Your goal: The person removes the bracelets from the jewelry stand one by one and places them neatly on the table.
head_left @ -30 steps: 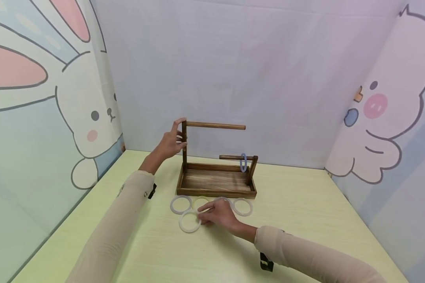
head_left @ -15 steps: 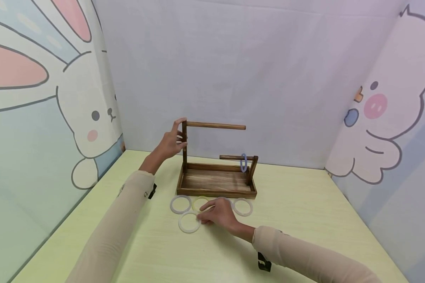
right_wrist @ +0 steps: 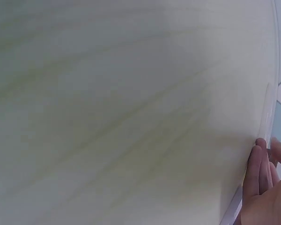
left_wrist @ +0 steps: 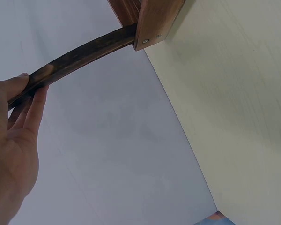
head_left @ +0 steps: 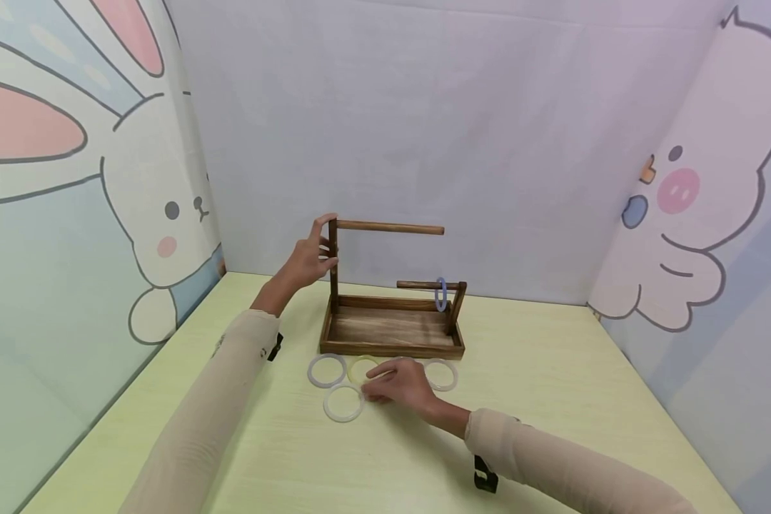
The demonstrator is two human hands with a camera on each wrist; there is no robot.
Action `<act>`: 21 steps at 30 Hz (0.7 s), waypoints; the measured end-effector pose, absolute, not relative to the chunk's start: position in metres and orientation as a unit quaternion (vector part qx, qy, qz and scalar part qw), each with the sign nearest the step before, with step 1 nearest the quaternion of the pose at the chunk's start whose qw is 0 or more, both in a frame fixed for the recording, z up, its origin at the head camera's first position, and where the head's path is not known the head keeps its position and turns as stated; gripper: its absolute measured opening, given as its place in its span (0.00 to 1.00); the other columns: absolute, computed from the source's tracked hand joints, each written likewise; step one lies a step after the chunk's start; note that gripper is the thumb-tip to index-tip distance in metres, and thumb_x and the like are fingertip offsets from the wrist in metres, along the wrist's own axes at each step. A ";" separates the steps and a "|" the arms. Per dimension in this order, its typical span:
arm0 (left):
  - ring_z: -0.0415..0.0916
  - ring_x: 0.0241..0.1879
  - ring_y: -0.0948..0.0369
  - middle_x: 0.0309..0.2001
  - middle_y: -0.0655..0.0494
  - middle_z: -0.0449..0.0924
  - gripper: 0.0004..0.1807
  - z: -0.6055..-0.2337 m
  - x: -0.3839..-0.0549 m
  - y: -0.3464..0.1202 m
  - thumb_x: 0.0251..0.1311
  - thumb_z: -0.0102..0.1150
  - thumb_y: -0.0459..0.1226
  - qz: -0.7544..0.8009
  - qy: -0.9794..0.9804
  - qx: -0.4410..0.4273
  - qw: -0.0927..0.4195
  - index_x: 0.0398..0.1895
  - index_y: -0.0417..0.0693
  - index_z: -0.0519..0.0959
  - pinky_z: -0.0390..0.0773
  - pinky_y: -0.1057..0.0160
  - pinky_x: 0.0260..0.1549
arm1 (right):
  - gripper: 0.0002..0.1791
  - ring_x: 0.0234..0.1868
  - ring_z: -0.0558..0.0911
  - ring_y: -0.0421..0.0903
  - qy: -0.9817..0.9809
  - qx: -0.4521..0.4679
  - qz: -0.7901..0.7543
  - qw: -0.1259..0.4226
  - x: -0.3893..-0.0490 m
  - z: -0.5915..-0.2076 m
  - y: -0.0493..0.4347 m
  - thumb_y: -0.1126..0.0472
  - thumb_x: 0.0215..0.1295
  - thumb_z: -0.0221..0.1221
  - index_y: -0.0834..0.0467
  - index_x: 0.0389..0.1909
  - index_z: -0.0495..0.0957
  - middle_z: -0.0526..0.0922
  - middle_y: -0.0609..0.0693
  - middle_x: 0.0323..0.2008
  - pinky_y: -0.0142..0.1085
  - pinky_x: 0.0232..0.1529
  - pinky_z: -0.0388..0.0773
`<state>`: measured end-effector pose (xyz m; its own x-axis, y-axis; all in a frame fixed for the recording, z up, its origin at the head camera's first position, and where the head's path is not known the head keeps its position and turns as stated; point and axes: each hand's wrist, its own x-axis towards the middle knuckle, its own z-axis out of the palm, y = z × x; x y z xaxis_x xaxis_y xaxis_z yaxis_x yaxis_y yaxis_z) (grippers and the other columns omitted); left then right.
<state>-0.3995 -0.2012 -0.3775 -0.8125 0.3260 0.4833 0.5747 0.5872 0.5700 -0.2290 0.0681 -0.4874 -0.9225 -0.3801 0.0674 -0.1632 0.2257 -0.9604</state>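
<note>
My left hand point(head_left: 306, 260) grips the tall post point(left_wrist: 79, 54) of a dark wooden rack point(head_left: 392, 350), thumb on one side and fingers on the other. The rack has a long upper bar point(head_left: 392, 228) and a shorter lower bar point(head_left: 414, 285), on which a blue ring point(head_left: 442, 294) hangs. At the right edge of a white ring point(head_left: 327, 414) lying flat, my right hand point(head_left: 401, 385) has its fingertips low over the table, fingers fairly straight. Whether they touch the ring is unclear. This hand partly covers a yellow ring point(head_left: 353, 367) and a greyish ring behind it.
A grey-lilac ring point(head_left: 312, 378) lies left of the yellow one, and a pale pinkish ring point(head_left: 452, 383) lies to the right, all along the rack's front edge. Pale cloth walls point(head_left: 462, 143) with cartoon animals surround the light yellow table point(head_left: 527, 371).
My right hand has shifted slightly right, its fingertips drawing back a little along the white ring's edge. That ring has moved only slightly. My left hand keeps its hold on the post.
</note>
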 end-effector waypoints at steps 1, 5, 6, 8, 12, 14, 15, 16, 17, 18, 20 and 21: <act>0.84 0.52 0.39 0.51 0.34 0.80 0.52 -0.377 -0.399 -0.201 0.68 0.64 0.25 -0.374 -0.875 -0.258 0.166 0.81 0.67 0.41 0.86 0.44 0.49 | 0.15 0.34 0.90 0.62 0.773 -0.175 -0.602 0.095 -0.229 -0.487 0.070 0.69 0.60 0.73 0.73 0.46 0.86 0.89 0.64 0.34 0.46 0.35 0.90; 0.84 0.52 0.39 0.52 0.33 0.79 0.52 -0.377 -0.399 -0.201 0.68 0.63 0.25 -0.376 -0.874 -0.259 0.166 0.81 0.67 0.41 0.86 0.43 0.49 | 0.17 0.37 0.91 0.61 0.764 -0.178 -0.611 0.106 -0.231 -0.488 0.079 0.70 0.61 0.72 0.74 0.48 0.84 0.89 0.65 0.37 0.46 0.37 0.90; 0.84 0.52 0.38 0.52 0.33 0.79 0.52 -0.376 -0.398 -0.201 0.68 0.63 0.25 -0.376 -0.874 -0.258 0.166 0.81 0.66 0.42 0.86 0.43 0.50 | 0.17 0.37 0.91 0.60 0.766 -0.177 -0.609 0.107 -0.232 -0.488 0.081 0.70 0.61 0.72 0.74 0.49 0.84 0.89 0.65 0.38 0.45 0.37 0.90; 0.84 0.52 0.38 0.52 0.32 0.80 0.52 -0.376 -0.398 -0.201 0.68 0.63 0.25 -0.375 -0.874 -0.258 0.167 0.81 0.65 0.42 0.86 0.43 0.50 | 0.17 0.37 0.91 0.59 0.770 -0.179 -0.603 0.105 -0.233 -0.487 0.085 0.69 0.62 0.72 0.74 0.49 0.84 0.90 0.64 0.38 0.44 0.37 0.90; 0.84 0.51 0.39 0.51 0.33 0.80 0.52 -0.376 -0.399 -0.201 0.67 0.64 0.25 -0.371 -0.875 -0.259 0.171 0.81 0.62 0.42 0.86 0.44 0.50 | 0.17 0.39 0.91 0.59 0.773 -0.180 -0.601 0.098 -0.235 -0.487 0.092 0.69 0.61 0.73 0.74 0.49 0.85 0.90 0.64 0.39 0.45 0.37 0.90; 0.84 0.51 0.39 0.50 0.34 0.80 0.52 -0.376 -0.399 -0.201 0.67 0.64 0.25 -0.371 -0.875 -0.258 0.171 0.81 0.63 0.42 0.86 0.44 0.50 | 0.18 0.39 0.91 0.60 0.775 -0.178 -0.600 0.091 -0.235 -0.486 0.096 0.68 0.61 0.73 0.73 0.49 0.85 0.90 0.64 0.39 0.47 0.37 0.90; 0.84 0.51 0.40 0.50 0.34 0.80 0.52 -0.376 -0.399 -0.201 0.67 0.64 0.25 -0.371 -0.876 -0.256 0.171 0.81 0.65 0.42 0.86 0.44 0.50 | 0.17 0.39 0.91 0.59 0.781 -0.177 -0.594 0.082 -0.236 -0.485 0.098 0.68 0.61 0.73 0.72 0.49 0.85 0.90 0.64 0.38 0.47 0.37 0.90; 0.84 0.51 0.40 0.50 0.34 0.80 0.52 -0.376 -0.399 -0.201 0.67 0.64 0.25 -0.371 -0.876 -0.256 0.170 0.81 0.66 0.42 0.86 0.44 0.50 | 0.17 0.38 0.91 0.57 0.790 -0.174 -0.584 0.073 -0.236 -0.484 0.101 0.66 0.61 0.74 0.71 0.49 0.86 0.90 0.62 0.38 0.46 0.36 0.90; 0.84 0.51 0.40 0.50 0.34 0.80 0.53 -0.376 -0.399 -0.201 0.67 0.64 0.25 -0.372 -0.877 -0.255 0.168 0.81 0.67 0.42 0.86 0.44 0.50 | 0.17 0.38 0.91 0.56 0.796 -0.169 -0.577 0.066 -0.237 -0.483 0.103 0.65 0.61 0.74 0.70 0.48 0.87 0.90 0.61 0.38 0.45 0.36 0.90; 0.84 0.51 0.40 0.50 0.34 0.80 0.53 -0.376 -0.398 -0.201 0.67 0.64 0.25 -0.373 -0.877 -0.253 0.167 0.81 0.68 0.42 0.86 0.44 0.50 | 0.17 0.38 0.91 0.55 0.803 -0.166 -0.570 0.059 -0.238 -0.481 0.106 0.64 0.61 0.74 0.69 0.48 0.87 0.91 0.60 0.37 0.44 0.36 0.90; 0.84 0.51 0.40 0.51 0.34 0.80 0.53 -0.376 -0.398 -0.200 0.67 0.64 0.25 -0.375 -0.877 -0.251 0.165 0.80 0.69 0.42 0.86 0.44 0.50 | 0.17 0.38 0.91 0.51 0.814 -0.161 -0.556 0.045 -0.241 -0.479 0.112 0.62 0.60 0.75 0.67 0.47 0.88 0.91 0.58 0.37 0.40 0.36 0.89; 0.84 0.51 0.40 0.51 0.34 0.80 0.53 -0.376 -0.399 -0.200 0.67 0.64 0.25 -0.374 -0.877 -0.251 0.165 0.80 0.69 0.42 0.86 0.44 0.50 | 0.17 0.39 0.91 0.50 0.819 -0.159 -0.550 0.039 -0.243 -0.478 0.115 0.62 0.60 0.75 0.66 0.47 0.88 0.91 0.57 0.37 0.37 0.35 0.88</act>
<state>-0.3985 -0.2001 -0.3758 -0.8197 0.3159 0.4778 0.5635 0.5943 0.5739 -0.2430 0.1152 -0.4776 -0.9462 -0.3038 0.1115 -0.2179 0.3433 -0.9136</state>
